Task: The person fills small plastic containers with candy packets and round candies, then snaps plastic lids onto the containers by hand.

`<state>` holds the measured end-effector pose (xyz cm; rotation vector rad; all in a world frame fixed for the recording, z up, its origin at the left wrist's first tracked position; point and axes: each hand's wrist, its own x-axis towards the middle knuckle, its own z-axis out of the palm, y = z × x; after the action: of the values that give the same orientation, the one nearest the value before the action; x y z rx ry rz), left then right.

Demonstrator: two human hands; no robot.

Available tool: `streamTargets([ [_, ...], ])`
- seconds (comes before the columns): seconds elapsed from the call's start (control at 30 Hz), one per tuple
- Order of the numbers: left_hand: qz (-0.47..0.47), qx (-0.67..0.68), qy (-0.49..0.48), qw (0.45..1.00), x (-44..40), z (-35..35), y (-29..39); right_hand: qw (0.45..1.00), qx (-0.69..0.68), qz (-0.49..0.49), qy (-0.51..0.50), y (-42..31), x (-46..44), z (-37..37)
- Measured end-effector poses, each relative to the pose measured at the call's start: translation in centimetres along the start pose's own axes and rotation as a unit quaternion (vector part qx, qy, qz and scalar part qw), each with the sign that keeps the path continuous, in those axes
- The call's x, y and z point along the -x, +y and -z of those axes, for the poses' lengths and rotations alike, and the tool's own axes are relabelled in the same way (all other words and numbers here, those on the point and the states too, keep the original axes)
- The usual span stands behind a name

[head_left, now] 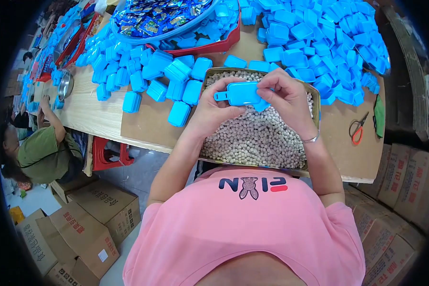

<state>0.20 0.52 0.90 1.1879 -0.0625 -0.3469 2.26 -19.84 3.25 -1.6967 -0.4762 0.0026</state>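
Above a tray [318, 112] of small pale round pellets [260, 138], both hands are at a small blue plastic case [243, 94] with a slotted tab at its left end. My left hand [209, 113] grips the case between thumb and fingers. The thumb and fingertips of my right hand [287, 97] are pinched at its right end. A blue corner shows below these fingertips; whether it belongs to the same case, I cannot tell. What lies inside the case is hidden.
Closed blue cases [178, 71] lie left of the tray, and a heap of open blue halves [314, 43] behind right. A blue basin [164, 37] holds printed packets. Scissors [357, 132] lie right. Another person [45, 148] sits left; cartons [83, 229] stand on the floor.
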Motion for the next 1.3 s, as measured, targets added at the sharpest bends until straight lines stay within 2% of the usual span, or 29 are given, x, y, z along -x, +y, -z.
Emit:
streamTargets([
  [0.1, 0.001, -0.014, -0.007, 1.0, 0.0, 0.0, -0.1, 1.0, -0.009, -0.015, 0.003, 0.0, 0.2, 0.0],
  [0.23, -0.028, -0.049, -0.02, 0.998, 0.2, -0.3, 0.3, 0.998, 0.053, -0.015, -0.005, -0.8, 0.2, 0.1],
  [0.43, -0.039, -0.007, 0.015, 0.999, -0.1, -0.3, -0.1, 0.995, 0.101, -0.018, -0.015, -1.0, 0.7, 0.1],
  [0.57, -0.062, -0.013, -0.001, 0.998, 0.2, -0.5, 0.1, 0.995, -0.028, -0.094, -0.01, -0.6, 0.7, -0.9],
  [0.73, -0.036, 0.0, -0.006, 0.999, 0.4, -0.1, 0.3, 0.989, -0.041, -0.135, -0.055, -1.0, 0.4, -0.5],
  [0.93, -0.076, 0.03, -0.039, 0.996, 0.0, -0.4, -0.1, 0.984, -0.119, -0.13, -0.03, -0.3, 0.4, -0.4],
  [1.1, -0.105, -0.086, -0.032, 0.99, 0.5, -0.9, -0.2, 0.99, -0.095, -0.091, -0.048, -0.1, 0.3, -0.3],
  [1.27, -0.148, 0.01, -0.032, 0.988, 0.5, -0.7, -0.5, 0.989, -0.139, -0.05, -0.007, -0.8, 0.7, -1.6],
  [1.3, -0.17, -0.073, -0.007, 0.983, 0.7, -0.7, -0.2, 0.995, -0.092, -0.046, -0.001, -0.8, 0.8, -1.7],
])
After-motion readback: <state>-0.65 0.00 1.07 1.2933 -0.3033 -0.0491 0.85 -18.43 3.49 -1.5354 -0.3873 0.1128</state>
